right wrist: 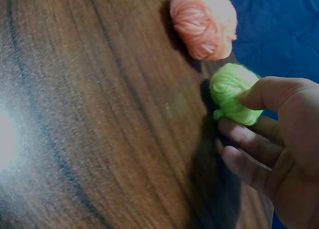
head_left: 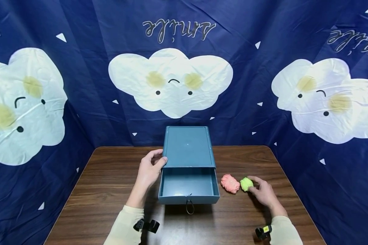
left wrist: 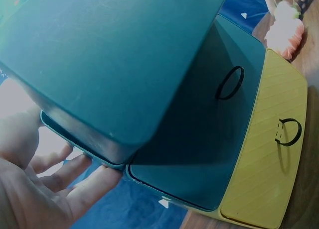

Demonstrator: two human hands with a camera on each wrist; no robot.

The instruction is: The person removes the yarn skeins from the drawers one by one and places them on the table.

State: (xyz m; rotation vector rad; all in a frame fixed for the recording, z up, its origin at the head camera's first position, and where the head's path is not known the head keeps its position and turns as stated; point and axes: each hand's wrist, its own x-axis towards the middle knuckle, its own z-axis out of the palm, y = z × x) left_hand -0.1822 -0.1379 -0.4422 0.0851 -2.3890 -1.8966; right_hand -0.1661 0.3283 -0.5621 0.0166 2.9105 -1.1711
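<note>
A teal drawer cabinet (head_left: 188, 146) stands at the middle of the table, its top drawer (head_left: 188, 200) pulled out with nothing inside. My left hand (head_left: 148, 170) rests against the cabinet's left side, thumb at the top's front corner; the left wrist view has its fingers stretched out to the side edge. To the right of the drawer, my right hand (head_left: 263, 193) pinches a small lime-green ball of yarn (right wrist: 230, 89) between thumb and fingers, close over the wood. Just left of it lies a larger pink ball of yarn (head_left: 230, 183).
Below the pulled-out drawer are a shut teal drawer (left wrist: 194, 144) and a shut yellow drawer (left wrist: 264, 159), each with a black loop pull. The brown wooden table (head_left: 110, 183) is bordered by a blue curtain (head_left: 245, 126) with printed clouds at the back and both sides.
</note>
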